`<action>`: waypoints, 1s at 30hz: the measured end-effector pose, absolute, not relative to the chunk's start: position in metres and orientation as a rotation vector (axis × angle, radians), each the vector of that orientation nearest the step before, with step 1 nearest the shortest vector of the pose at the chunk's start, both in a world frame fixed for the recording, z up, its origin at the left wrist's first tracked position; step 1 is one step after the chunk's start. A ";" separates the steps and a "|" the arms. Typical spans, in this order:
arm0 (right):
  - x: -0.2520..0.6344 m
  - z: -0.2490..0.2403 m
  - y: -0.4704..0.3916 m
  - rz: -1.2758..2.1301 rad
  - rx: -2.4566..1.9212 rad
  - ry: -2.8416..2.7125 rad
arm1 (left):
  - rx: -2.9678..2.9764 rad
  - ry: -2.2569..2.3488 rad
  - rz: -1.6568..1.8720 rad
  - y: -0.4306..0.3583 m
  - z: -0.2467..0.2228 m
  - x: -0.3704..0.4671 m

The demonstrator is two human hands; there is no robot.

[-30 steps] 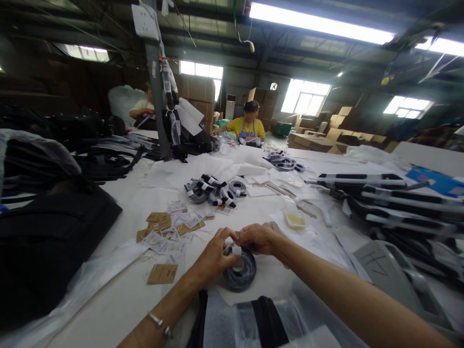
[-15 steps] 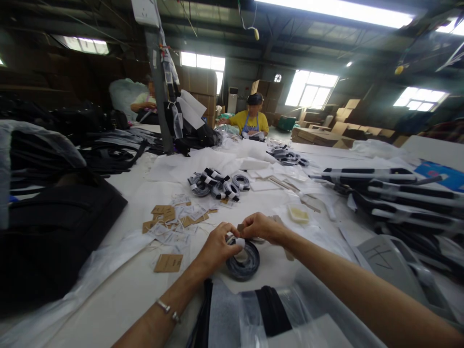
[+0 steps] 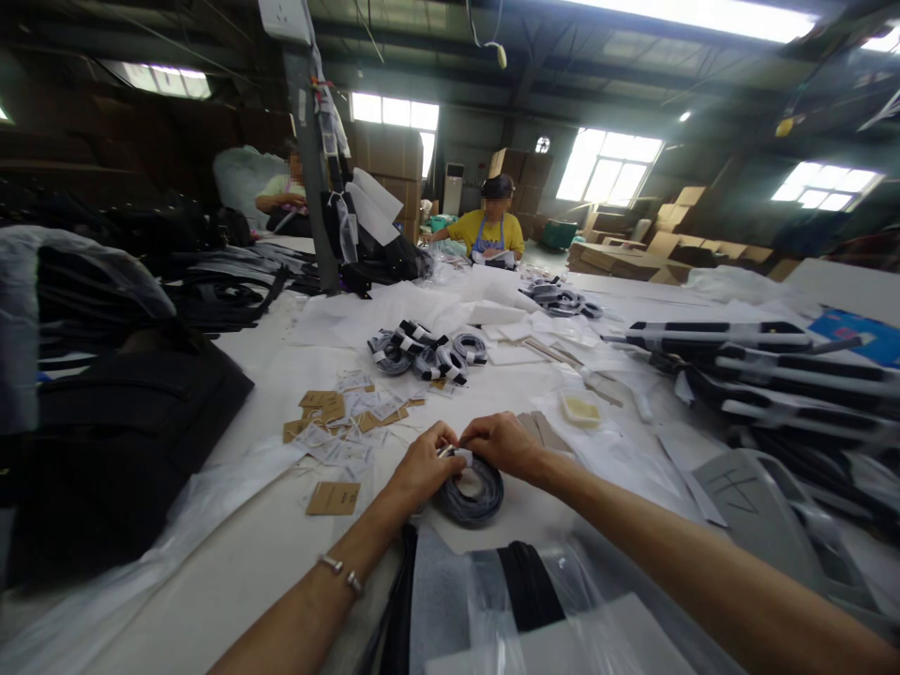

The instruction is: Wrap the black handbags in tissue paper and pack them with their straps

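A coiled dark grey strap [image 3: 472, 506] lies on the white table in front of me, with a white band around its upper part. My left hand [image 3: 424, 466] grips the coil's upper left edge, thumb on the white band. At its upper right, my right hand [image 3: 501, 444] is closed, fingertips pinched close to the left fingertips; what they pinch is too small and covered to make out. Nearer to me lies a grey and black piece in clear plastic [image 3: 485, 600]. Left of the hands are brown cardboard tags [image 3: 333, 498] and several white printed labels [image 3: 344, 441].
Behind my hands sits a pile of banded coils [image 3: 418, 352]. A small yellowish dish [image 3: 580, 409] stands to the right, near a grey plastic stool [image 3: 749, 506] and wrapped black straps [image 3: 780, 375]. A black bag [image 3: 133, 431] fills the left. Two people work farther back, one in yellow [image 3: 496, 230].
My right fingertips have drawn closer to the left ones at the coil's top, and the brownish piece that showed between them is now hidden. The coil has tilted slightly.
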State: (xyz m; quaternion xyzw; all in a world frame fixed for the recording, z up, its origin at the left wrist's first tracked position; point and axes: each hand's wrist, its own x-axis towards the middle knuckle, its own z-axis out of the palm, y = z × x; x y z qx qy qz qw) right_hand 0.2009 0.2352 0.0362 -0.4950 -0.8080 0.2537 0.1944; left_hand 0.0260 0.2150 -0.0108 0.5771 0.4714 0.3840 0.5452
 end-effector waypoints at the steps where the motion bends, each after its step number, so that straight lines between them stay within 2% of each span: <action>1: 0.203 0.036 0.235 0.706 -1.374 -2.307 | 1.350 1.104 0.915 0.216 -0.013 0.027; 7: 0.207 0.045 0.222 0.549 -1.241 -2.660 | 1.265 1.072 0.924 0.221 -0.022 0.031; 12: 0.209 0.040 0.199 0.126 -1.143 -2.913 | 1.206 1.037 0.889 0.223 -0.020 0.025; 15: 0.213 0.034 0.192 -0.014 -1.077 -2.957 | 1.210 0.992 0.851 0.223 -0.015 0.021; 18: 0.215 0.034 0.192 -0.014 -1.070 -2.977 | 1.213 1.005 0.862 0.222 -0.013 0.022; 25: 0.224 0.059 0.186 0.283 -1.327 -2.719 | 1.203 1.097 0.914 0.223 -0.016 0.030; 30: 0.315 0.109 0.136 0.185 -1.556 -2.302 | 1.227 1.124 0.894 0.221 -0.010 0.029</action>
